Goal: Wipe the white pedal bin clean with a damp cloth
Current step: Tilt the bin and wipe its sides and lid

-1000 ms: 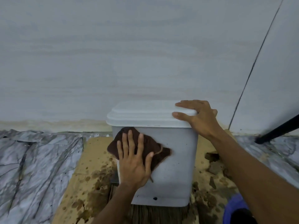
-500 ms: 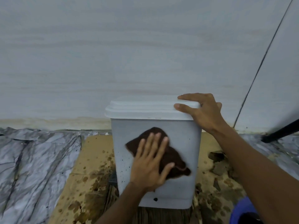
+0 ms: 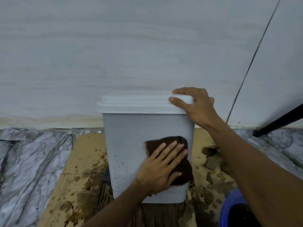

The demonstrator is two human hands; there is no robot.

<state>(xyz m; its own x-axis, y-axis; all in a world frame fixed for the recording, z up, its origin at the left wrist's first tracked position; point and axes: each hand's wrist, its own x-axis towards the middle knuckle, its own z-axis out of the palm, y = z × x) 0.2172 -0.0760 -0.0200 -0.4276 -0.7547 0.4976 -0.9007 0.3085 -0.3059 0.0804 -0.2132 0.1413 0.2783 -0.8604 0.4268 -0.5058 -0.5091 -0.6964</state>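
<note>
The white pedal bin (image 3: 127,145) stands upright in the middle, its lid (image 3: 137,104) closed, with small dark specks on the lower left of its front. My left hand (image 3: 161,167) lies flat with fingers spread, pressing a dark brown cloth (image 3: 185,171) against the right half of the bin's front. The cloth reaches the bin's right edge. My right hand (image 3: 196,105) grips the right corner of the lid, thumb on its front edge and fingers over the top.
The bin rests on stained brown cardboard (image 3: 82,174) laid over marbled floor (image 3: 29,161), close to a pale wall (image 3: 131,46). A blue bucket rim (image 3: 229,208) sits at the lower right. A black bar (image 3: 278,122) slants in from the right edge.
My left hand has slid the cloth from the upper left of the bin's front down and across to the right side. My right hand stays on the lid corner.
</note>
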